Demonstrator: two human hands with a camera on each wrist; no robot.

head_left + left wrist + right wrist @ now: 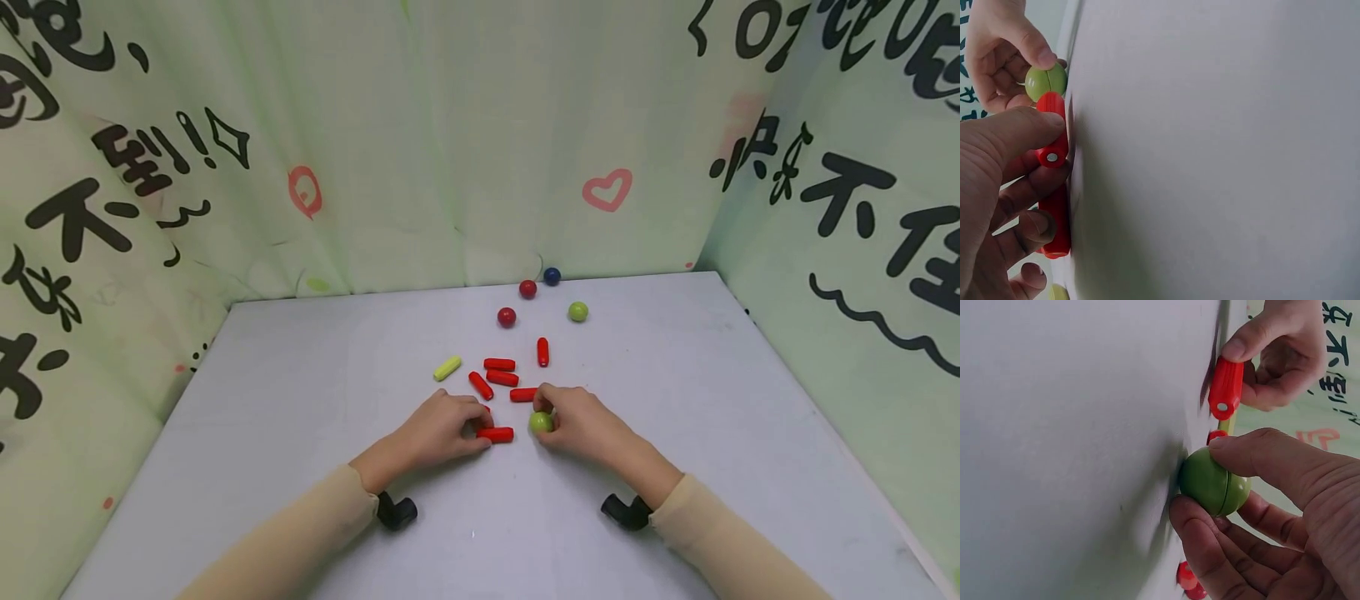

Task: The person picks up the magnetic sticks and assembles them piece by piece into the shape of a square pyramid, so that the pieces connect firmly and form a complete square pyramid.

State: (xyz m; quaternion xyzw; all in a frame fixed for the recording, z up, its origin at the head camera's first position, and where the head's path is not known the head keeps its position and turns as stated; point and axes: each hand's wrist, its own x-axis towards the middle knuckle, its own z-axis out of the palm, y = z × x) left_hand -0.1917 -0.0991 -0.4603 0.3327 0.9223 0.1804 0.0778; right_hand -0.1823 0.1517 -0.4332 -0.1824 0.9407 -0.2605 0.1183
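Between the thumb and fingers of my left hand [438,429] is a short red rod [500,435]; a small pale tip shows on its end in the left wrist view. Another red rod [1057,228] lies by the other fingers of that hand, partly hidden in the head view. My right hand [585,427] pinches a green ball [1207,481] with a seam around it, low over the table. The held rod points toward the ball, and a small gap parts them in the head view. Another red rod [522,395] lies just beyond the right fingertips.
On the white table [300,358] beyond my hands lie several more red rods [502,378] and a yellow-green rod [447,368]. Farther back are two red balls [507,317], a green ball [577,312] and a blue ball [552,276]. Pale green curtains [450,150] surround the table.
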